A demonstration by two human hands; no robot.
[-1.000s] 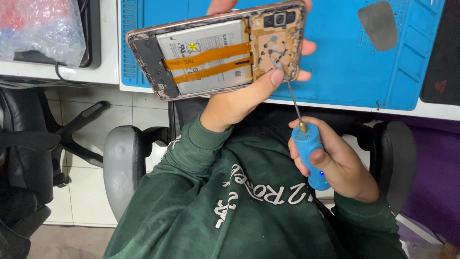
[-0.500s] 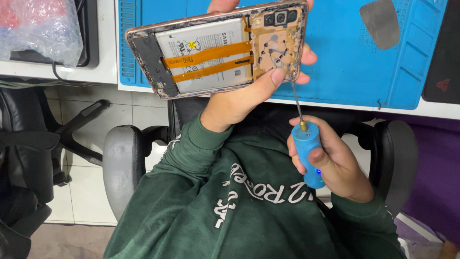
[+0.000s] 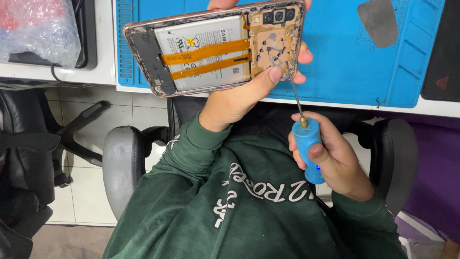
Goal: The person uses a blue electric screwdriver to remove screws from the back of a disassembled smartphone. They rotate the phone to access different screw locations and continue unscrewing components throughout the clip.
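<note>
**Inspector:** Report the left hand.

**Assistant:** The left hand (image 3: pixel 239 96) is clamped on an opened smartphone with its back cover off (image 3: pixel 215 48), held level above the near edge of the blue silicone work mat (image 3: pixel 345 62). The thumb lies across the copper-coloured board section, and fingertips show past the phone's far edge.

**Inspector:** Visible condition of the phone?

**Assistant:** A silver-white battery (image 3: pixel 206 52) fills the middle, crossed by two orange flex ribbons (image 3: pixel 206 55). A dark plate sits at the left end; the camera cluster (image 3: pixel 278 16) is at the top right corner. The frame edge looks worn, with residue.

**Inspector:** The right hand?

**Assistant:** The right hand (image 3: pixel 330 158) is wrapped shut around a blue cylindrical-handled precision screwdriver (image 3: pixel 309 148), held over the lap. Its thin metal shaft (image 3: pixel 293 91) slants up and its tip meets the board section just beside the left thumb.

**Inspector:** Surroundings?

**Assistant:** A grey pry pad (image 3: pixel 378 21) lies on the mat, well apart from the phone. A clear plastic bag (image 3: pixel 36 29) rests on the white tabletop at left. The person wears a green sweatshirt (image 3: pixel 230 211) and sits in a black chair with grey armrests (image 3: pixel 122 168).
</note>
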